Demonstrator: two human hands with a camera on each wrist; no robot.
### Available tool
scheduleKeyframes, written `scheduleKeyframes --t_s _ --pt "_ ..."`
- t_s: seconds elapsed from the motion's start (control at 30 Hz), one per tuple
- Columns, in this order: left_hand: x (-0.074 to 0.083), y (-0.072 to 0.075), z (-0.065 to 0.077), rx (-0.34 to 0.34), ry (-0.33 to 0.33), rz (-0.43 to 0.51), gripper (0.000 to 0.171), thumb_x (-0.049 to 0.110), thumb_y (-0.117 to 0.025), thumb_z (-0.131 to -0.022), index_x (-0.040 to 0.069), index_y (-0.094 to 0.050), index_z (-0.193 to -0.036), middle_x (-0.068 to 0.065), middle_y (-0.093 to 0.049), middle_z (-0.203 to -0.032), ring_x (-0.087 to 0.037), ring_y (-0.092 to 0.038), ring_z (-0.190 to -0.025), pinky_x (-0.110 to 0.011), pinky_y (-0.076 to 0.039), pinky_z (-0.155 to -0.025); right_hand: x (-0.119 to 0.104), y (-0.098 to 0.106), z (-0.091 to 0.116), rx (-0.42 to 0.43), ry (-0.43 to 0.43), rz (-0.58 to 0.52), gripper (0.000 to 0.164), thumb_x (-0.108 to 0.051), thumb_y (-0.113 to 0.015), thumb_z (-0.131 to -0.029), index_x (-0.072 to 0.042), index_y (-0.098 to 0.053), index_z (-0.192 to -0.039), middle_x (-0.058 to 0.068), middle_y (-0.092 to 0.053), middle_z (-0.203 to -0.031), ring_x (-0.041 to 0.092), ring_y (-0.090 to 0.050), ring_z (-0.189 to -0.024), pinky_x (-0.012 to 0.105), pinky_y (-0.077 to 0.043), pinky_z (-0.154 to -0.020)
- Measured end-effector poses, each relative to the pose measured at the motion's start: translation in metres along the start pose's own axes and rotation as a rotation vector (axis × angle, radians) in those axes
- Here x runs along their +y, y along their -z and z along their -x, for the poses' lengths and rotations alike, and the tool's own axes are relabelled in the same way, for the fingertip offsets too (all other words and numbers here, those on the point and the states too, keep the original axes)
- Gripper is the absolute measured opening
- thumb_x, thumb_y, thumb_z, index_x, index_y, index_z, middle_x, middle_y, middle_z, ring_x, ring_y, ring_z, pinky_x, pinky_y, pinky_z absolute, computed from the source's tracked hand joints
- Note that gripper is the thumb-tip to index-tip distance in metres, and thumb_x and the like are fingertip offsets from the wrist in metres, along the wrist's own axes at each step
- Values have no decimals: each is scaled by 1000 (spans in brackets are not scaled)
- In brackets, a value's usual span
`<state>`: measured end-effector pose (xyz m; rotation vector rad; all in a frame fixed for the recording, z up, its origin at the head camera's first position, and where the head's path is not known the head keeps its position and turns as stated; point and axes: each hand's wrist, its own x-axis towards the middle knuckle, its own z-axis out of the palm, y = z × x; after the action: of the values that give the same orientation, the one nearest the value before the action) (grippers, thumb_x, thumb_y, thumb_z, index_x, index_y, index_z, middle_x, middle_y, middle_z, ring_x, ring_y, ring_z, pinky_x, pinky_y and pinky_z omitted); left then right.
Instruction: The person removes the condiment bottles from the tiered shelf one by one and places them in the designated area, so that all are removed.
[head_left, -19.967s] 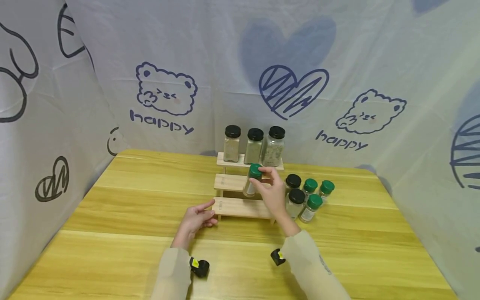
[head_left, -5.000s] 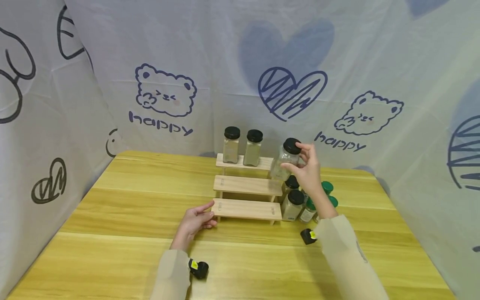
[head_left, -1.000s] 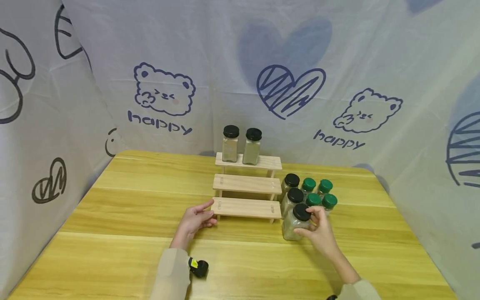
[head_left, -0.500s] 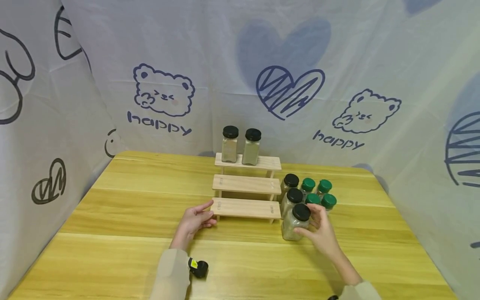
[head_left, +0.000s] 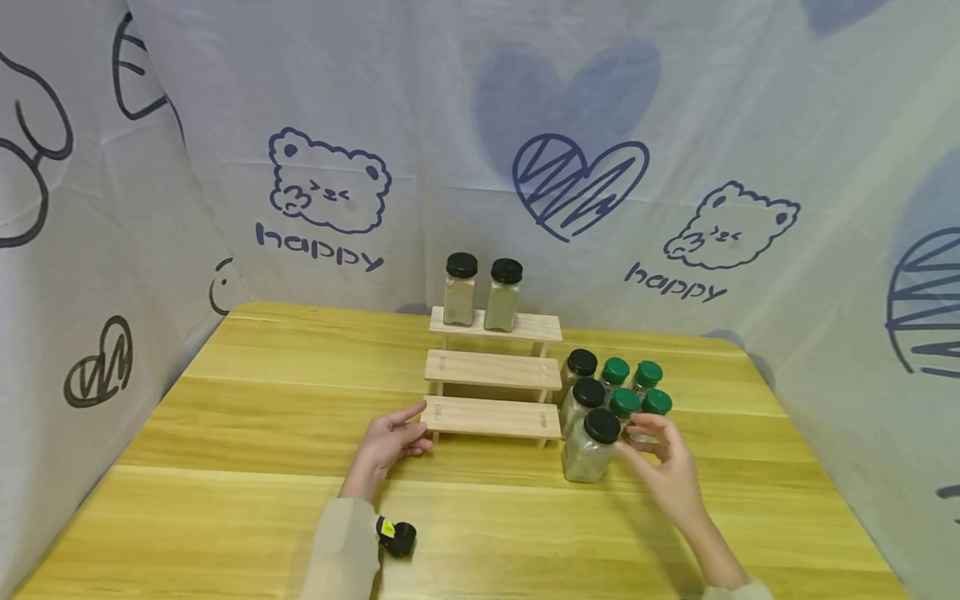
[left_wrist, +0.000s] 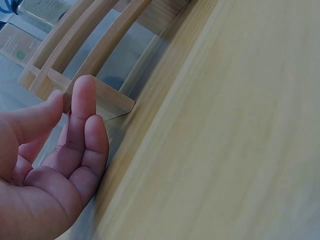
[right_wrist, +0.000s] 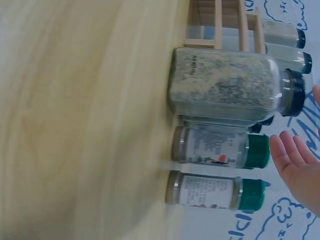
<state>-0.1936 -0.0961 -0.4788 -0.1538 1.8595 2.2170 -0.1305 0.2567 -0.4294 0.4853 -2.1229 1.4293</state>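
Note:
My left hand (head_left: pixel 386 442) pinches the left end of the lowest board of a three-step wooden spice rack (head_left: pixel 491 417) between thumb and fingers; the left wrist view shows the fingertips on the board's corner (left_wrist: pixel 67 97). My right hand (head_left: pixel 667 475) is beside a square glass spice jar (head_left: pixel 587 454) with a black lid, its fingers spread and apart from the jar. That jar stands upright on the table, full of a pale flaky seasoning in the right wrist view. Two black-lidded jars (head_left: pixel 460 300) stand on the rack's top board; its two lower boards are bare.
Right of the rack, two more black-lidded jars (head_left: pixel 588 393) stand in a column behind the front jar. Several green-capped shakers (head_left: pixel 625 403) cluster beside them, close to my right fingers. A printed cloth (head_left: pixel 450 167) hangs behind the wooden table (head_left: pixel 300 383).
Earlier, my right hand took the third black-lidded jar off the top board and set it at the front of the column. Now it has let go and drawn right. The left hand stays put.

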Motion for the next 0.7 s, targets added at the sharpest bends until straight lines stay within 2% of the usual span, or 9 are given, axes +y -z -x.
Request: scheduleKeyframes --t_s 0.23,0.3,0.47,0.7 --pt "0 0 0 -1 2 2 43 -2 -55 -86 2 -46 -128 -19 -65 -82 -16 -63 -61 -26 -50 -61 -12 4 -4 23 84 -1 34 27 -59 -66 16 -51 -97 -2 -60 -91 8 -56 -77 14 -46 -61" --pt "0 0 0 -3 2 3 43 -2 -55 -86 2 -46 -128 -19 -65 -82 -16 -63 -61 -26 -50 -61 -22 3 -6 21 92 -6 31 28 -58 -67 16 -51 -95 1 -61 -89 6 -56 -75 14 -46 -60" --pt "0 0 0 -7 2 1 43 -1 -55 -86 2 -47 -128 -19 -65 -82 -16 -63 -62 -26 -51 -62 -48 -2 -11 3 118 1 24 27 -57 -68 17 -52 -88 18 -60 -78 6 -56 -69 14 -45 -54" --pt "0 1 0 -11 -1 -4 43 -1 -55 -86 2 -47 -128 -19 -65 -82 -16 -63 -62 -25 -51 -61 -59 -6 -15 -83 75 57 21 22 -60 -71 13 -53 -89 24 -60 -79 6 -57 -70 16 -47 -55"
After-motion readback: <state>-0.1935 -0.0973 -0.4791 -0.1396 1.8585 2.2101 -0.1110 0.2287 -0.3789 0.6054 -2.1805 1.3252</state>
